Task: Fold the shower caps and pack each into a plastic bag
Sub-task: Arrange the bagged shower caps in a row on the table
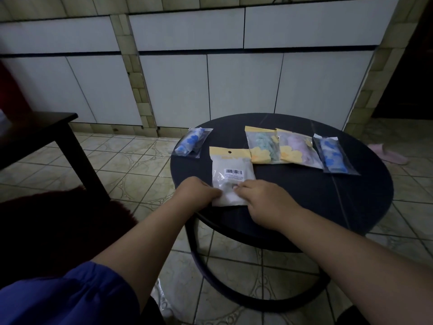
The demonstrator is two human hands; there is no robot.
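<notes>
Resting at the near edge of the round counter (304,207), a white bag (230,174) with a barcode label lies flat. The left hand (198,192) has a grip on its lower left corner, fingers curled; the right hand (264,199) grasps its lower right edge. Four packed bags lie farther back: blue (192,142), green (262,146), purple (298,148), blue (334,153).

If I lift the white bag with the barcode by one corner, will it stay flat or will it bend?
The white barcode bag will probably sag: its glossy film looks thin and wrinkled. It seems light, holding only soft contents. The film may slip, so the left hand and right hand at its near edge help.
</notes>
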